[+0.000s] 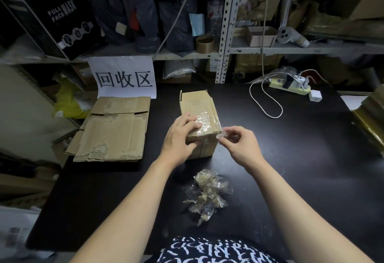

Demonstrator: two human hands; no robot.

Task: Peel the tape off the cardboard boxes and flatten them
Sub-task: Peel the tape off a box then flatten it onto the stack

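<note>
A small cardboard box (198,117) stands on the dark tabletop (301,158), straight ahead of the person, with its far flaps open. The left hand (178,138) grips the box at its near left corner: the fingers curl over the top face and the thumb presses against the front face. Clear tape (204,120) covers the near part of the top and wraps down over the front right corner. The right hand (239,145) sits just beside that corner, to the right of the box and not touching the cardboard. Its thumb and fingertips pinch a crumpled loose end of the tape, which runs back to the box's edge.

Nearer the person, below the two hands, lies a wad of peeled tape (207,192). To the left of the box and well apart from it is a stack of flattened boxes (116,129), below a paper sign (124,77). A power strip (291,86) with a white cable lies at the far right of the tabletop.
</note>
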